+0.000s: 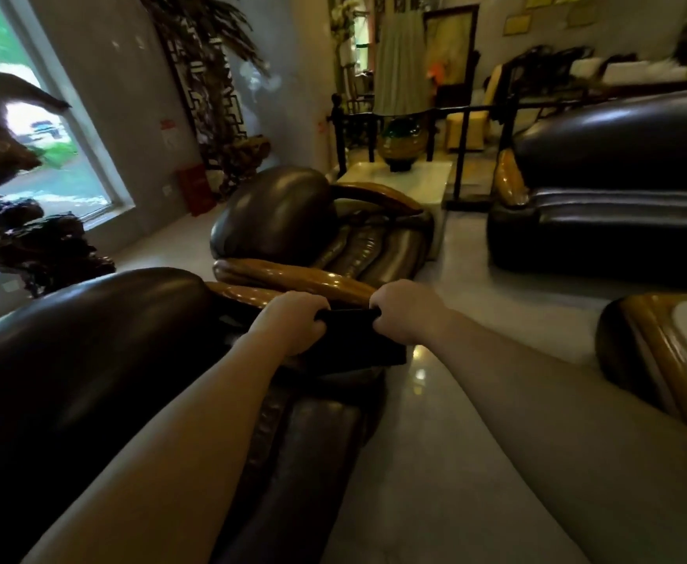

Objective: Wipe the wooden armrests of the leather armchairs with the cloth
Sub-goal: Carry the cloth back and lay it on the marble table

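Note:
A dark cloth (354, 339) hangs stretched between both hands over the front of the near leather armchair (89, 360). My left hand (293, 319) grips its left top corner and my right hand (404, 309) grips its right top corner. Under and behind the cloth runs this chair's wooden armrest (252, 295), mostly covered by the hands and cloth. A second leather armchair (280, 217) stands just beyond, with a glossy wooden armrest (293, 276) on its near side and another (378, 197) on its far side.
A dark leather sofa (618, 189) with a wooden arm end (510, 177) stands at the right. Another wood-trimmed seat (659, 360) juts in at the right edge. A white side table (415, 185) carries a vase (402, 144). Pale glossy floor (455, 287) runs between them. A root carving (16, 197) stands at the left.

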